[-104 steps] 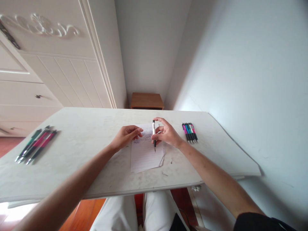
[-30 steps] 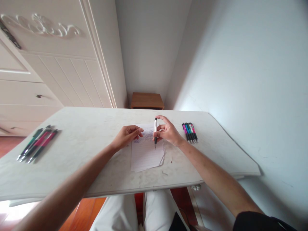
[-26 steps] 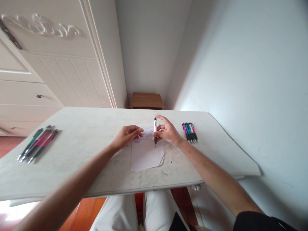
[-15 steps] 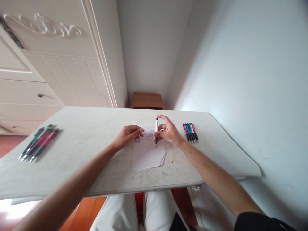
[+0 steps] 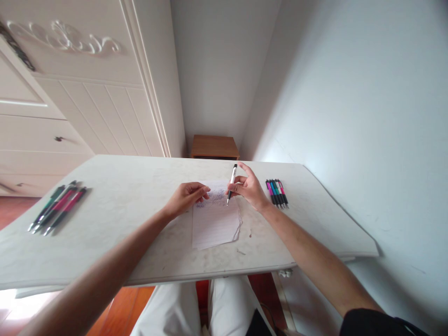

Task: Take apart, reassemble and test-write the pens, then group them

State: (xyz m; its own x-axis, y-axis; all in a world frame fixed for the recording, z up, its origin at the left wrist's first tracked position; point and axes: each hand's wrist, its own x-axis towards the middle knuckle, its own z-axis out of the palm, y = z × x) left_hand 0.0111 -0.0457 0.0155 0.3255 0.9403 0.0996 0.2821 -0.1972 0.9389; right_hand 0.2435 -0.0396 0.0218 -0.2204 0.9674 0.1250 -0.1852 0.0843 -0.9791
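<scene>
My right hand (image 5: 248,189) holds a white retractable ballpoint pen (image 5: 233,175) with a black grip between thumb and fingers. The index finger is raised by the pen's top end. Its tip points down over a lined sheet of paper (image 5: 213,228); whether it touches, I cannot tell. Dense blue scribbles cover the upper part of the sheet, and its lower right edge is torn. My left hand (image 5: 189,197) rests over the sheet's upper left edge, fingers loosely bent and slightly apart, with nothing visible in them.
Right of my right hand lies a row of several coloured pens (image 5: 277,193). A few larger-looking pens (image 5: 58,207) lie at the left of the white table (image 5: 140,252). Small scraps lie near the sheet. A brown wooden stand (image 5: 214,146) is beyond the far edge; a wall borders the right.
The pen has gone from upright to tilted, its top leaning right and its tip slightly higher. My right index finger has moved up and right. My left hand has stayed put.
</scene>
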